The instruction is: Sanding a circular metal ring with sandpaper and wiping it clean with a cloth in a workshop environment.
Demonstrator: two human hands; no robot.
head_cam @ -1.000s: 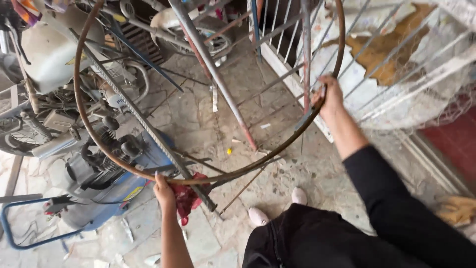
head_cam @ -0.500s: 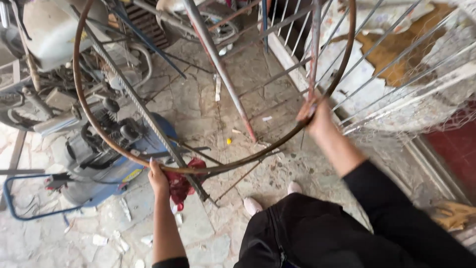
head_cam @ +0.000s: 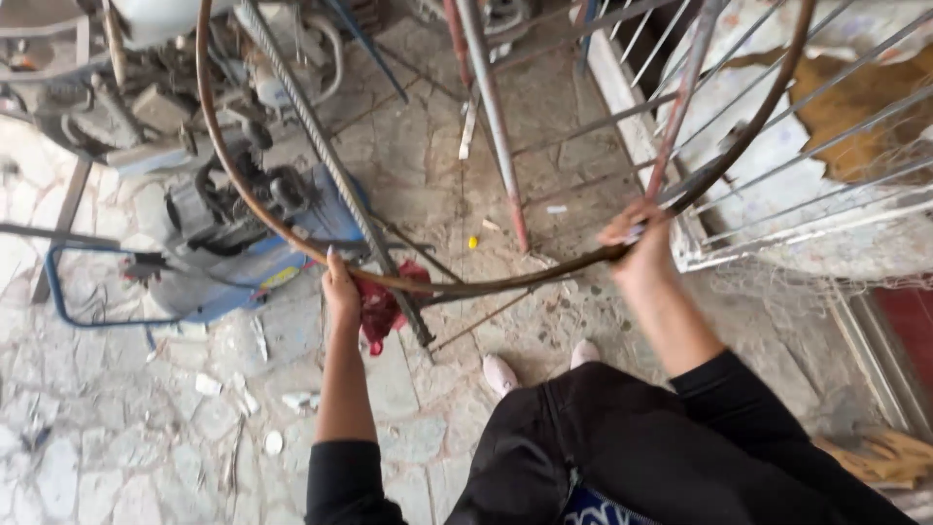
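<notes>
The left hand (head_cam: 340, 287) and right hand (head_cam: 637, 243) are both gripping, fingers closed round it, the lower arc of a large rusty brown metal hoop (head_cam: 466, 288), which is hanging above the cracked stone floor (head_cam: 146, 447), near a blue compressor machine (head_cam: 233, 243) and a red rag (head_cam: 381, 306)

1. Black long sleeves are pushed up above both forearms, leaving the left hand (head_cam: 340, 292) and right hand (head_cam: 637, 248) bare.
2. Loose black trousers.
3. Pale, whitish shoes (head_cam: 502, 373).
4. A long nail shows on the left thumb.
</notes>
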